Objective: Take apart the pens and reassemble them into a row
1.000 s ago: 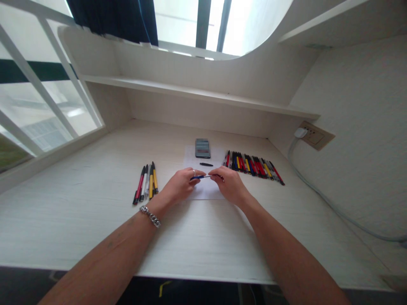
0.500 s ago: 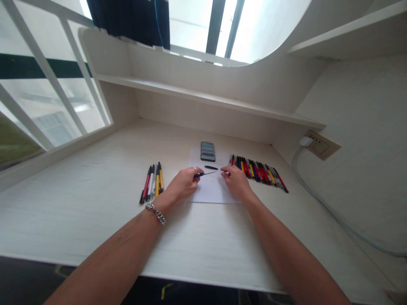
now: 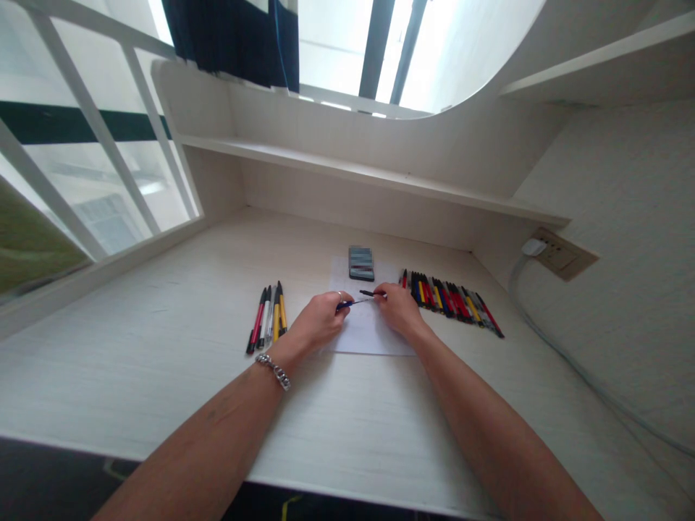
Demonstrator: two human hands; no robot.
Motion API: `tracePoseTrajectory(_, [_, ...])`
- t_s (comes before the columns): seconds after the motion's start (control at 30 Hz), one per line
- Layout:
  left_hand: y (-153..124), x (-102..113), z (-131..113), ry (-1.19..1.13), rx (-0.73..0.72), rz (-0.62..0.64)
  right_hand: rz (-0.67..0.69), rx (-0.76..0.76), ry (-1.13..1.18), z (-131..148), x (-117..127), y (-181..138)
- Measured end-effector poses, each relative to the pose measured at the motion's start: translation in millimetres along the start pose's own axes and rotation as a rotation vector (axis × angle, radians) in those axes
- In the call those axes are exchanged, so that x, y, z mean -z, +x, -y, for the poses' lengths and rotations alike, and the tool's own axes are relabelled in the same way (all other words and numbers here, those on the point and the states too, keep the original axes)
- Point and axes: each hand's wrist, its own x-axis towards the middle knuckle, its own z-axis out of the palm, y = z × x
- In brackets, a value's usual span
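My left hand [image 3: 321,318] is closed on a blue pen part [image 3: 344,306], from which a thin refill points right over a white sheet of paper [image 3: 355,340]. The fingertips of my right hand [image 3: 400,310] are pinched on a slim black pen piece [image 3: 369,293], its free end pointing left. This piece lies just above the refill's tip; whether they touch I cannot tell. Beyond the hands, a dark flat case with grey strips [image 3: 361,263] rests at the paper's top edge.
Left of the paper several pens [image 3: 268,318] in pink, white and yellow lie side by side. A long row of red, black, yellow and blue pens [image 3: 453,300] is on the right. A plug with a grey cable [image 3: 554,344] hangs from the wall socket [image 3: 565,255].
The black pen piece lay on the paper before; now my right fingers have hold of it. My left hand still holds the blue pen part. The whole view has shifted slightly.
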Motion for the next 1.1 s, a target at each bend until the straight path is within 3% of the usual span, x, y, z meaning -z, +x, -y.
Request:
tracePoseTrajectory(0.2, [-1, 1, -7, 0.029, -0.016, 0.019, -0.02, -0.011, 0.408, -20, 17, -36])
tracePoseTrajectory(0.4, [-4, -1, -10, 0.016, -0.037, 0.016, -0.1, -0.038, 0.597, -31, 28, -48])
tracePoseTrajectory(1.1, [-4, -4, -10, 0.01, -0.046, 0.046, -0.078, 0.017, 0.535, -25, 35, -50])
